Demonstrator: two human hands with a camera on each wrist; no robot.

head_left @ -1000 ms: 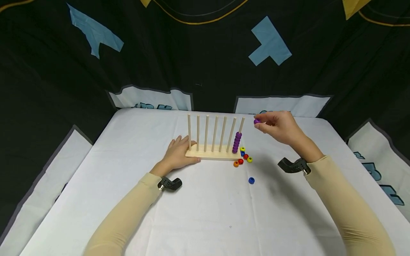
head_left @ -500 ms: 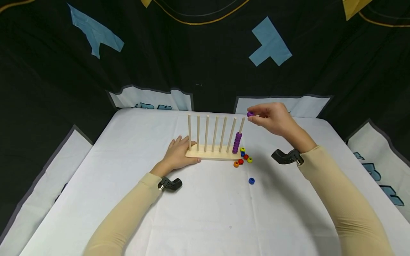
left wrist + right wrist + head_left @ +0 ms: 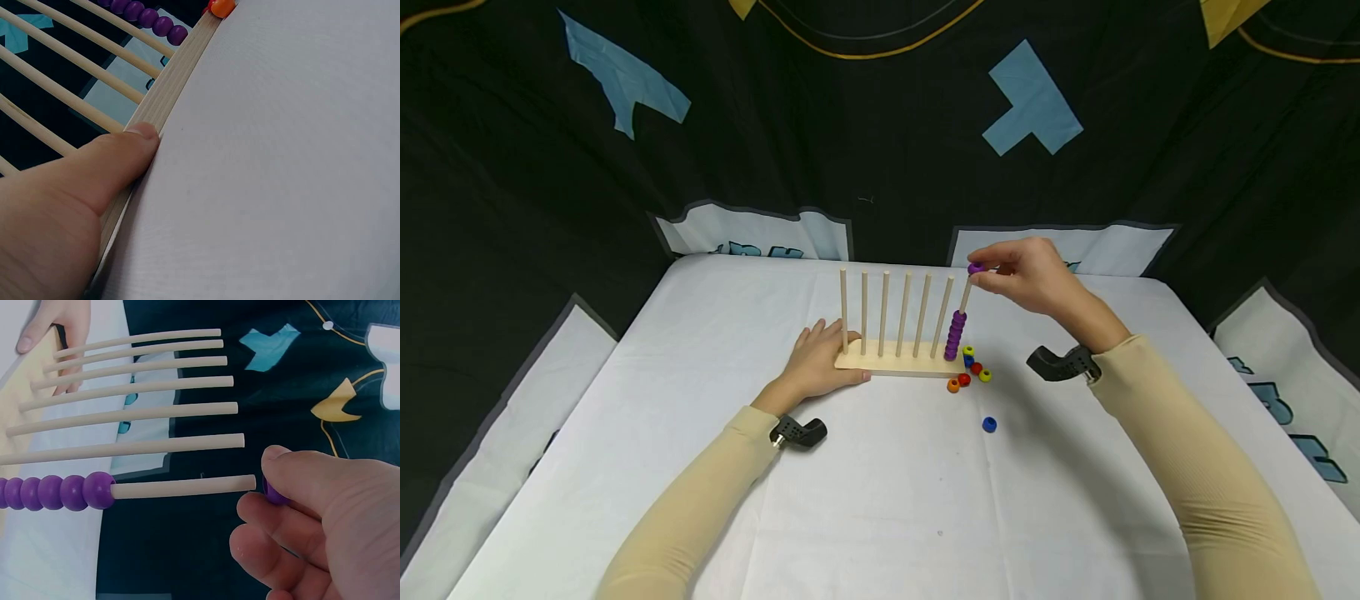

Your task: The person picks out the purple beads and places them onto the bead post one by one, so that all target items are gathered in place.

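Observation:
A wooden bead stand [image 3: 895, 363] with a row of upright pegs is on the white-covered table. My left hand [image 3: 815, 365] grips its left end, thumb along the front edge and fingers behind the base. A stack of purple beads [image 3: 955, 336] fills the lower part of the rightmost peg [image 3: 187, 487], and the other pegs are bare. Between thumb and fingertips, my right hand [image 3: 1033, 273] pinches one purple bead [image 3: 273, 494], right at the tip of that peg. The right wrist view shows this bead partly hidden by the fingers.
Beside the stand's right end lie several loose beads, among them an orange bead [image 3: 953, 386], a red bead [image 3: 964, 379] and a yellow bead [image 3: 985, 375]. A blue bead [image 3: 989, 425] lies nearer the front. Behind the table hangs a black curtain [image 3: 880, 133].
My right hand has moved left and slightly up with the purple bead, from right of the stand to the tip of the rightmost peg. The left hand and the stand have stayed put.

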